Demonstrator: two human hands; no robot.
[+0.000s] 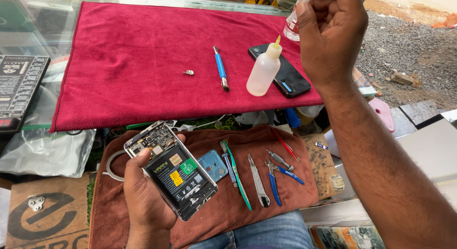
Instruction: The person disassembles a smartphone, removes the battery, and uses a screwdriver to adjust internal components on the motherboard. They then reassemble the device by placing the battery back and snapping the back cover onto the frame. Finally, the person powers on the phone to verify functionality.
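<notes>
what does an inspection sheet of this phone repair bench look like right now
surface: red cloth on a glass counter; brown cloth lower down, over the person's lap.
job's things: opened phone with its back off, battery and board showing; clear container, mostly hidden by the right hand.
clutter: squeeze bottle, black phone, blue-handled tool and a small metal part on the red cloth; tweezers, utility knife, pliers on the brown cloth.
grippers: left hand holds the opened phone; right hand raised, fingers closed on the container.
cables: white cable loop by the left hand.
surroundings: gravel ground beyond the counter.
</notes>
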